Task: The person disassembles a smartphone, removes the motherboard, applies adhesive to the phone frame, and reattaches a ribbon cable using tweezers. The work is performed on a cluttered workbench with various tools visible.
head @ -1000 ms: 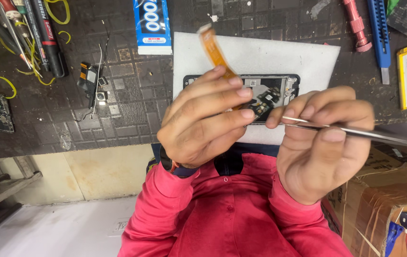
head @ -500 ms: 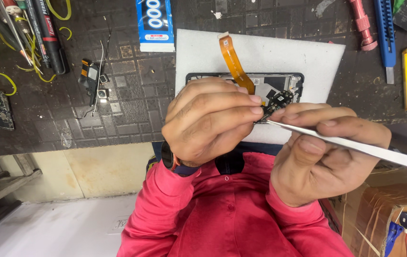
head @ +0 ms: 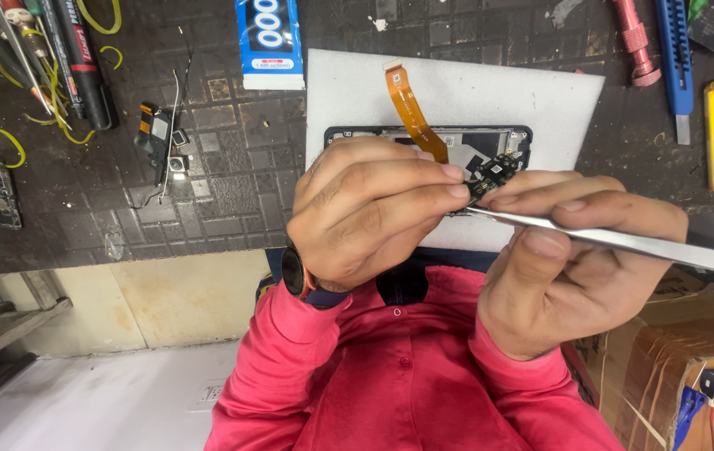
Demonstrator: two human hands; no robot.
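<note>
The left hand (head: 374, 213) hovered over the near edge of a white pad (head: 491, 92) on the dark counter (head: 232, 184), its fingers (head: 424, 179) pressed together, pinching a small black circuit board (head: 495, 174). An orange flex cable (head: 411, 113) ran from that board up across the pad. The right hand (head: 574, 267) pinched metal tweezers (head: 624, 242) between thumb and fingers, their tip touching the board. Beneath both lay an opened phone frame (head: 457, 138) on the pad. A blue tube (head: 269, 42) rested near the counter's far edge, a blue utility knife (head: 676, 58) toward its far right corner.
</note>
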